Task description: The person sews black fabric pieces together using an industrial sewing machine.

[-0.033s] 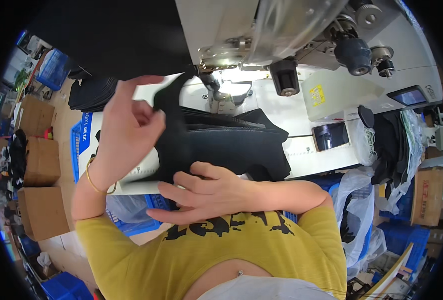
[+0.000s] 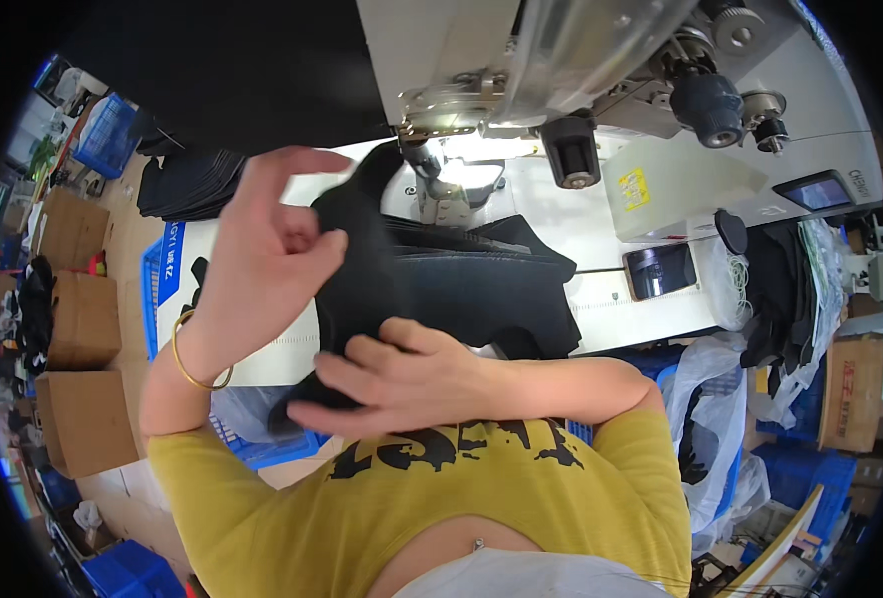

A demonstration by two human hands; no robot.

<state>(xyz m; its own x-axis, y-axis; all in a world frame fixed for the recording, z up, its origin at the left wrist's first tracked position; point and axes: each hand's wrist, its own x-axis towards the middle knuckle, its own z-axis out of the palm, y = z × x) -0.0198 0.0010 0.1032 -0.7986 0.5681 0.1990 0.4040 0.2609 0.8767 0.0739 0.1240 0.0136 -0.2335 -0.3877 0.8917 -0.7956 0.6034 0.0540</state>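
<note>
A long, curved black fabric piece [image 2: 354, 229] runs from under the sewing machine's [image 2: 451, 179] needle area down over the table's front edge. My left hand [image 2: 267, 249] is at its left side, index finger stretched toward the machine and thumb at the fabric's edge. The other fingers of that hand are curled, with nothing visible in them. At the lower part of the same piece, my right hand [image 2: 407, 379] has bent fingers closed on it; the fingertips are partly hidden. Just right of it lies a stack of black fabric pieces [image 2: 481, 299].
Another pile of black pieces [image 2: 187, 184] sits at the left. A black phone [image 2: 659, 273] and a bundle of pale thread [image 2: 729, 284] lie on the right of the white table [image 2: 641, 324]. Blue crates [image 2: 277, 448] stand below, and cardboard boxes [image 2: 85, 424] on the floor at left.
The fabric piece has shifted, and its lower end now hangs below the table edge by my right hand. My left hand has moved slightly right; my right hand stays nearly in place.
</note>
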